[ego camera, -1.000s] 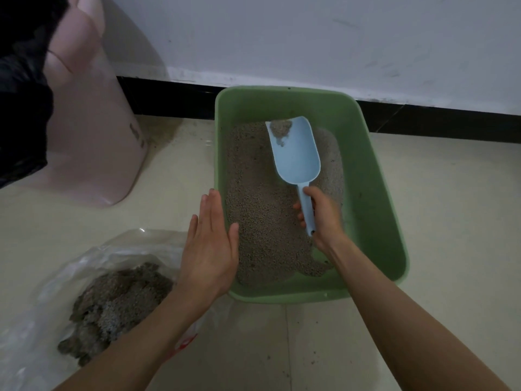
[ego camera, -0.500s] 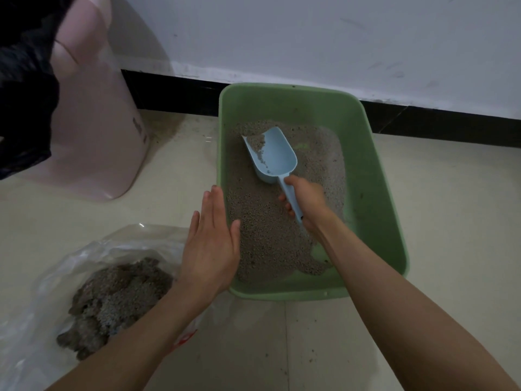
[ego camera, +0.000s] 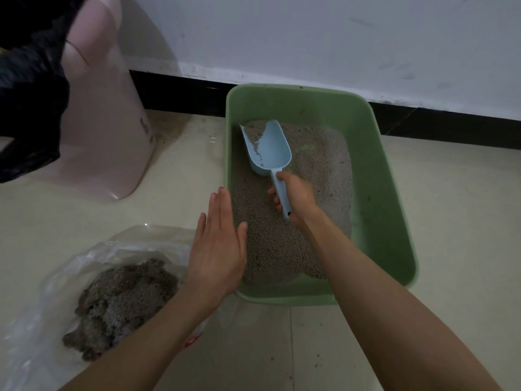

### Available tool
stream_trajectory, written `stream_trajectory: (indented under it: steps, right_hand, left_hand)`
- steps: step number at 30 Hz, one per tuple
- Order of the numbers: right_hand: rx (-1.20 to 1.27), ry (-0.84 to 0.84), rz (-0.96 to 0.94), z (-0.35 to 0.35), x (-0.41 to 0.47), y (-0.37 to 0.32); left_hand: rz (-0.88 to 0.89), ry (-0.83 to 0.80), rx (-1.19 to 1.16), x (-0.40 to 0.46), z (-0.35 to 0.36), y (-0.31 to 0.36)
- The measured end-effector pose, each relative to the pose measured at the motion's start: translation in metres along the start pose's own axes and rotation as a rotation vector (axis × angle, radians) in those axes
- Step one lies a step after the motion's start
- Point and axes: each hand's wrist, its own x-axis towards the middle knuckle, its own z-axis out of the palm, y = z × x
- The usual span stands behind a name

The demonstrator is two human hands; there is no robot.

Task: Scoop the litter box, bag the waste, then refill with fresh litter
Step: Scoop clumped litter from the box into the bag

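Against the near left rim of the green plastic litter box [ego camera: 392, 193], left hand [ego camera: 217, 249] lying flat, fingers straight and together. Right hand [ego camera: 296, 197] curling round the pale blue plastic scoop [ego camera: 267, 148], resting on the grey litter [ego camera: 318, 170]. Sitting left: clear plastic bag [ego camera: 36, 311] of clumped waste, cut off; pink plastic bin [ego camera: 107, 122].

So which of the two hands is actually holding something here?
The right hand: its fingers curl round the handle of the blue scoop over the litter. The left hand is flat, fingers straight, at the green box's left rim, holding nothing.
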Motion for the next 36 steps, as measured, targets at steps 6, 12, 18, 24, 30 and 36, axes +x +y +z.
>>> stream_trajectory:
  steps: [6, 12, 18, 24, 30, 36]
  right_hand:
    - [0.057, -0.018, -0.054, -0.007, 0.000, 0.008]
    - [0.069, -0.004, -0.123, -0.023, -0.015, 0.014]
    - [-0.046, 0.001, -0.115, -0.048, -0.038, 0.024]
    - [-0.082, 0.017, -0.100, -0.057, -0.053, 0.034]
    - [-0.112, -0.005, -0.132, -0.036, -0.035, 0.021]
    - [-0.034, 0.029, -0.052, -0.004, -0.009, 0.002]
  left_hand:
    - [-0.006, -0.010, -0.002, 0.000, 0.000, 0.000]
    - [-0.009, -0.017, 0.022, -0.001, -0.002, 0.001]
    - [-0.018, -0.038, 0.028, 0.000, -0.004, 0.003]
    - [-0.024, -0.053, 0.037, 0.001, -0.005, 0.003]
    - [-0.014, -0.014, 0.018, 0.000, -0.002, 0.002]
    - [0.019, 0.041, 0.026, 0.000, 0.002, 0.000]
